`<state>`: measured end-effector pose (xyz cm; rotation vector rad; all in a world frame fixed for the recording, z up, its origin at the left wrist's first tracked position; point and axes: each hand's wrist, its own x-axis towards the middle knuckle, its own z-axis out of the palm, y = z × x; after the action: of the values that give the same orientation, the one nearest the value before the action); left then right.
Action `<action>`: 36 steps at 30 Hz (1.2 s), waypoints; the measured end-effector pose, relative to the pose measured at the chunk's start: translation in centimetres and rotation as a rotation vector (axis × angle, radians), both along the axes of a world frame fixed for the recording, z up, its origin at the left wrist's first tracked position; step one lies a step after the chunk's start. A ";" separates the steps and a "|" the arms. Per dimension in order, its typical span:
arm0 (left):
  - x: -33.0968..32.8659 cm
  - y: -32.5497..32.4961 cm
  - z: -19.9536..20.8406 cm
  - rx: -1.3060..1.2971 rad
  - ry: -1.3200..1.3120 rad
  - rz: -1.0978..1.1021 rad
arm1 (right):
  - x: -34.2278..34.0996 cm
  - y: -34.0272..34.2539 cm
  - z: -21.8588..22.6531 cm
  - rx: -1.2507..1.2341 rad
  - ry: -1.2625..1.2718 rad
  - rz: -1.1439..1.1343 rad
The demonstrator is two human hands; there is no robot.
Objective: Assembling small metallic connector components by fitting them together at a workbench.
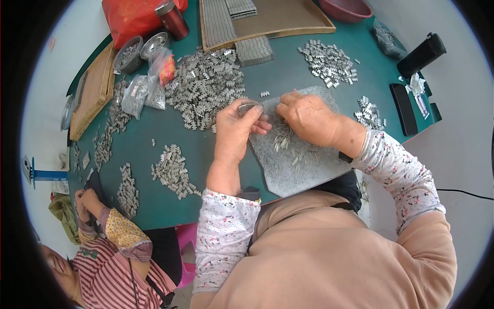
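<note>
My left hand and right hand are bare. On my arms I wear a white cloth left sleeve with tiny pink and dark flowers and a white cloth right sleeve with the same flowers. My soft, plain, peach-coloured top is big and round over my tummy. It has a stripy, ribbed peach cuff by my right elbow. Something dark peeks out by each wrist, but I can't tell what.

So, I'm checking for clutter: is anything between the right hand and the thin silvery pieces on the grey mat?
Nothing visible: in this view the right hand overlaps the edge of the thin silvery pieces on the grey mat. What lies beneath the hand is hidden.
</note>
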<state>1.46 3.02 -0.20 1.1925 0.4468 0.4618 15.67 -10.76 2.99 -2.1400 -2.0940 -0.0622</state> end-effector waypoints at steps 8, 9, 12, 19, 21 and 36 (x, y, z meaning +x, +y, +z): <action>0.2 -0.5 0.2 0.032 -0.017 -0.038 | 1.1 -0.4 0.8 0.117 0.309 -0.024; 0.2 -0.6 0.1 0.055 -0.023 -0.049 | 1.1 -0.5 1.4 0.152 0.486 -0.050; 0.3 -0.8 0.1 0.116 -0.016 -0.070 | 1.2 0.1 1.8 0.293 0.650 -0.037; 0.5 -1.3 0.4 0.193 0.020 -0.120 | 1.0 0.7 2.1 0.204 0.813 -0.053; 0.5 -1.4 0.4 0.195 0.020 -0.123 | 0.9 0.8 2.2 0.129 0.894 -0.106; 0.5 -1.8 -0.2 0.341 0.051 -0.067 | 0.6 0.9 2.4 0.229 0.611 0.030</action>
<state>1.93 1.23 -0.40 1.5463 0.3792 0.4625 16.23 -9.88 5.42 -1.7088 -1.6678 0.3013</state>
